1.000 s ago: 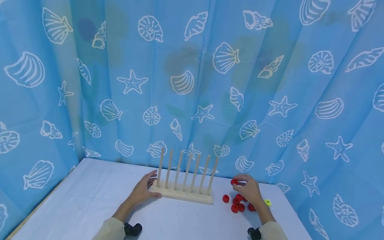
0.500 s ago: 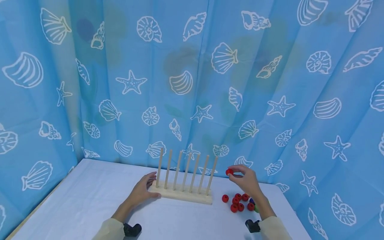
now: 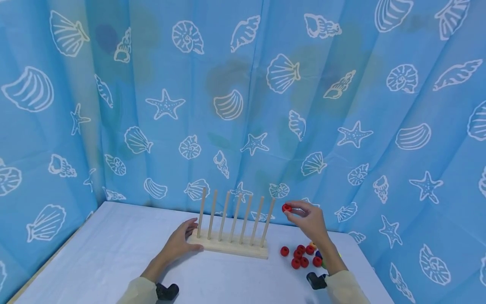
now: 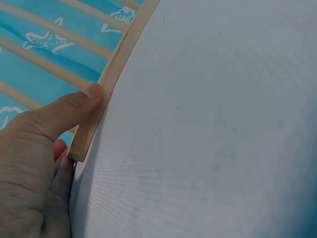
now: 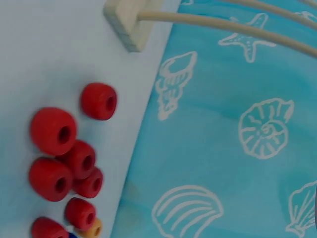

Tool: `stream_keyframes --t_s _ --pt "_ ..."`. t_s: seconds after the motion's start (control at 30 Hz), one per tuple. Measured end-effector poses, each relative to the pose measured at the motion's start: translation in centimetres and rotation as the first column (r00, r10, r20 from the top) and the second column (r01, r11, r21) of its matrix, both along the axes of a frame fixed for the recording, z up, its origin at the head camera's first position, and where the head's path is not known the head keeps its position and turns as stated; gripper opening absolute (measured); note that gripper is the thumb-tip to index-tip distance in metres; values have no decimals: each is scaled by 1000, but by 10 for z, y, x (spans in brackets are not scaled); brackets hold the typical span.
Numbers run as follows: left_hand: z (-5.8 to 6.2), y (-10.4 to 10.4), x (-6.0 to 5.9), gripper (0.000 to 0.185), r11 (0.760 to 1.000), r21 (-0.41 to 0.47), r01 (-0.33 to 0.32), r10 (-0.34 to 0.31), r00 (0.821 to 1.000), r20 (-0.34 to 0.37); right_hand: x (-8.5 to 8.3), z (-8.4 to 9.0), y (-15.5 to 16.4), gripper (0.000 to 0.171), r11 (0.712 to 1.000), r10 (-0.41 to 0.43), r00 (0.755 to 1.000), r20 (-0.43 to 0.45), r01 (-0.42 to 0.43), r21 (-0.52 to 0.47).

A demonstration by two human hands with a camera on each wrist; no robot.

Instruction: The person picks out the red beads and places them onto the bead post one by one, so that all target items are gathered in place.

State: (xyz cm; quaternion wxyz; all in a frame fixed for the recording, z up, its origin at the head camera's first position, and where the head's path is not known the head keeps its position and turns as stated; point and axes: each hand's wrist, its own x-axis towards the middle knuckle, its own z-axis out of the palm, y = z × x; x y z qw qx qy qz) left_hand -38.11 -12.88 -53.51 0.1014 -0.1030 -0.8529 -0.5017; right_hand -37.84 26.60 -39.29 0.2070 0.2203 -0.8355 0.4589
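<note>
A pale wooden rack [image 3: 235, 248] with a row of several upright bare pegs stands on the white table. My left hand [image 3: 178, 238] grips the left end of its base; in the left wrist view the thumb [image 4: 81, 104] presses the front side and the fingers go behind. To the right of the last peg [image 3: 268, 221], my right hand [image 3: 312, 219] pinches a red bead [image 3: 286, 208] up in the air, near the height of the peg tops. Several more red beads [image 5: 53, 131] with holes lie on the table below that hand.
Among the red beads are an orange bead [image 5: 93, 228] and a blue one [image 3: 319, 254], partly hidden by the right forearm. A blue curtain [image 3: 243, 105] with white shell prints hangs right behind the white table [image 3: 235, 283].
My right hand has lifted the red bead from just above the pile, up and to the left toward the rack. My left hand and the rack have stayed in place.
</note>
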Motion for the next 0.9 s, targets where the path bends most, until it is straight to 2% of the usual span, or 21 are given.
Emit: stream_keyframes --t_s 0.3,0.43,0.67,0.9 --pt "-5 -2 -2 100 1000 6 1 -1 1000 -7 15 33 -25 36 989 50 999 -3 -50 -143" --pt "-5 -1 -3 101 1000 15 10 -10 1000 -14 16 43 -32 36 980 72 997 -23 -76 -186" --pt "-5 0 -2 102 1000 21 22 -21 1000 -12 -5 30 -34 35 968 107 992 -72 -120 -221" --pt "-4 -1 -4 101 1000 6 9 -8 1000 -20 -9 22 -39 32 968 105 992 -69 -118 -220"
